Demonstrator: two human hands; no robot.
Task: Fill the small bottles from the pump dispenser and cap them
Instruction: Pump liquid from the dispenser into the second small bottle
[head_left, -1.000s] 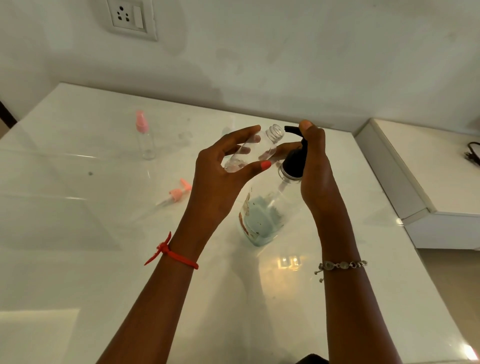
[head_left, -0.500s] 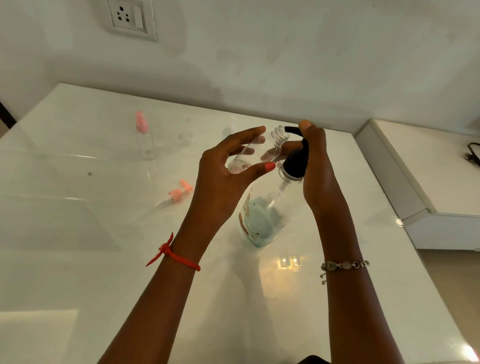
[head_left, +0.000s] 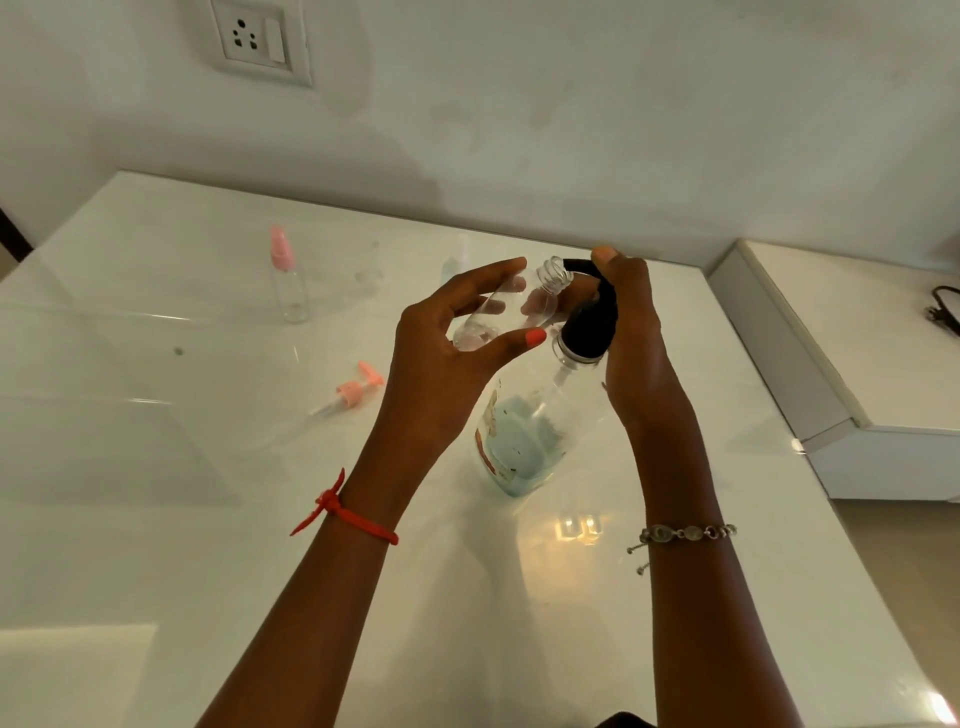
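Two hands were raised above the middle of the surface (head_left: 156, 519). The left hand (head_left: 441, 364) grasped a clear bottle (head_left: 493, 317), tilted, between the thumb and curled fingers (head_left: 488, 278), its open neck just at the spout of the dispenser (head_left: 524, 431). The right hand (head_left: 636, 348) gripped the black pump (head_left: 592, 325), one finger on top. Far left stood a pink-capped bottle (head_left: 288, 280); nearer lay a pink pump (head_left: 353, 387).
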